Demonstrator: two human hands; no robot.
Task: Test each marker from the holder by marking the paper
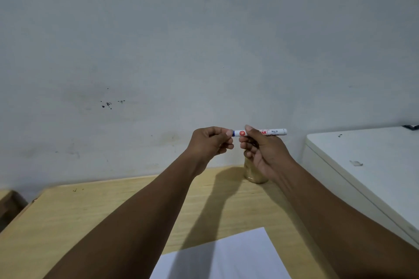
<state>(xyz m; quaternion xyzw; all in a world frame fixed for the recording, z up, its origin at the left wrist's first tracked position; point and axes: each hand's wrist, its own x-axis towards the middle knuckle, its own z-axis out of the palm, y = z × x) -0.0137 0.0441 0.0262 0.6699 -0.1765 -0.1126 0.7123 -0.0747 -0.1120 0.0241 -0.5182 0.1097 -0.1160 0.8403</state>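
Holding a white marker pen [260, 132] sideways with right hand [264, 150], left hand [212, 141] pinching its blue cap end, above a white paper sheet [226, 256].

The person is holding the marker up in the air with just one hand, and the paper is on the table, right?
Not quite. The head view shows both hands on the marker: the left hand pinches its blue end, and the right hand holds its body. The paper lies on the table.

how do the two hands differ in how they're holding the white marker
The left hand pinches the blue capped end of the white marker with its fingertips; the right hand wraps around the barrel. The left hand sits at the marker's very end, the right hand near the middle. Both are raised above the wooden table, holding the marker level.
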